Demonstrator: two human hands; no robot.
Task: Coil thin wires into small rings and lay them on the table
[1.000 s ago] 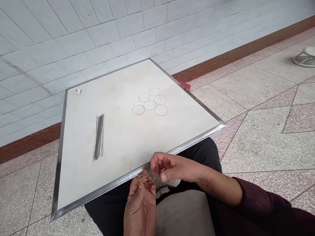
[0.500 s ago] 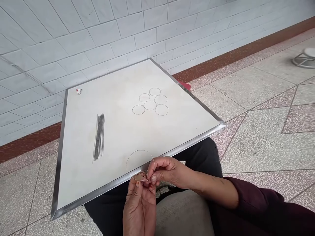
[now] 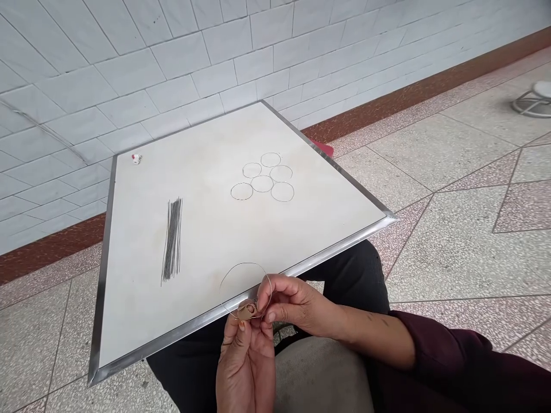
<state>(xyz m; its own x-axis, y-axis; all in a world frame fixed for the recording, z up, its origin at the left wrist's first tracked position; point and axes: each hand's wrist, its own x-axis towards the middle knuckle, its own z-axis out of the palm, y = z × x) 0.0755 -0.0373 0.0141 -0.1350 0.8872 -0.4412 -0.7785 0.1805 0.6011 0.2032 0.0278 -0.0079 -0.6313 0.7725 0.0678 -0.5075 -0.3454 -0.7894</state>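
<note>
A thin wire ring stands up over the near edge of the board. My left hand, palm up, pinches the lower part of the ring between thumb and fingers. A brown strip, perhaps tape around a finger, shows at those fingertips. From the right, my right hand grips the ring's lower right side with bent fingers and thumb, close to the left fingertips. The wire's ends are hidden among the fingers.
A white board with a metal rim lies in front of my lap. On it are several finished wire rings, a bundle of straight wires and a small white-and-red object. A tiled wall stands behind; a stool is far right.
My right thumb and fingers have shifted slightly around the wire, and the brown strip shows a little more. The ring stays in both hands in nearly the same place.
</note>
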